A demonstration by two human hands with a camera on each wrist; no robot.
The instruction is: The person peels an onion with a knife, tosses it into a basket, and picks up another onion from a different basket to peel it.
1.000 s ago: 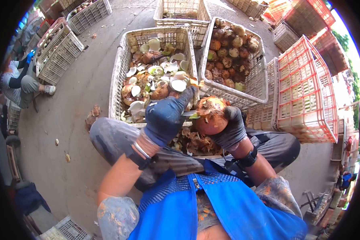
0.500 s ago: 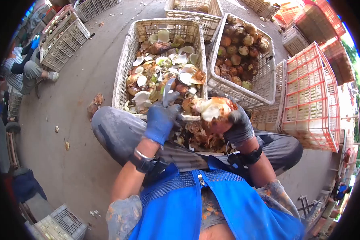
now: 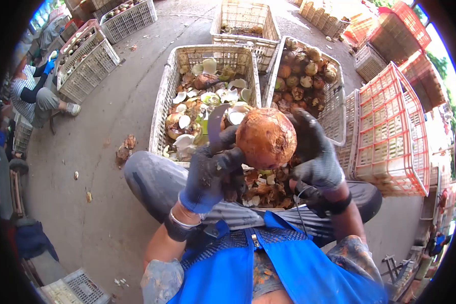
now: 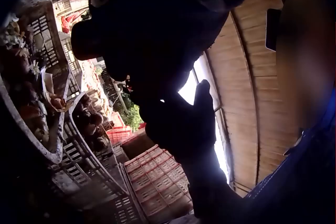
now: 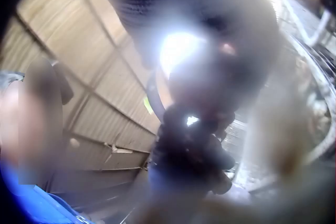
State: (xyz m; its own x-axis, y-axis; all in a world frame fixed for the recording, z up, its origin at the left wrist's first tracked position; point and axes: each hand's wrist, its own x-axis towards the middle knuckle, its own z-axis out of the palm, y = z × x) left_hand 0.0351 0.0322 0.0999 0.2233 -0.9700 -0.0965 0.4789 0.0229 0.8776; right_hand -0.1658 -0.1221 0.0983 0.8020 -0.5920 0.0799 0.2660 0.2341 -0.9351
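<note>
In the head view a round brown bulb, like a large onion, is held up between both gloved hands. The left hand grips a knife with a curved blade pointing up, and its fingertips meet the bulb's left side. The right hand curls round the bulb's right side; some of its fingers are hidden. In the left wrist view the gloved hand is a dark shape. The right wrist view is blurred, with the right hand above and the left hand with the blade below.
A crate of peelings and pale layers stands ahead, with a crate of whole bulbs to its right. More peelings lie between the legs. Red-and-white crates stand at right; another person sits at far left.
The bulb now shows brown skin where a pale face showed half a second ago. The left hand has come up against it with the knife; the right hand has shifted slightly right.
</note>
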